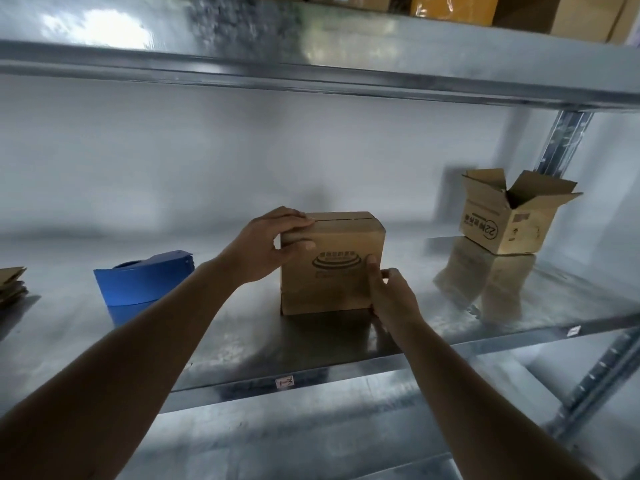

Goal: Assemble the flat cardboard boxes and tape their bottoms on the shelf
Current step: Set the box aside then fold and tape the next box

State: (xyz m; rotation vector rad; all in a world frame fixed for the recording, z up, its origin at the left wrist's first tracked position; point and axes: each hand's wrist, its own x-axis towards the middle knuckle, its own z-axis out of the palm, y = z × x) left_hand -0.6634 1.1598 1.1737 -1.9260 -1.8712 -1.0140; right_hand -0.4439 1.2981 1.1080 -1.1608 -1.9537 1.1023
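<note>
Now left hand (268,245) grips box (332,263) top-left corner; right hand (391,294) pinches its lower-right edge (mid-shelf (346,355), dispenser (145,280) left).

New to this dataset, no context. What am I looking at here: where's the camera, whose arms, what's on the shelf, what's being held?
There is no robot here: a person works with bare hands, and the single picture comes from a wide-angle camera worn on their head, looking forward and down.

Both hands hold a small cardboard box standing on a metal shelf. The left hand grips its upper left corner; the right hand grips its lower right edge. The flaps facing up are folded shut, with a seam between them.

Also on the shelf: a blue tape dispenser to the left, a stack of flat cardboard boxes at the far left edge, and an assembled box with open top flaps to the right.
</note>
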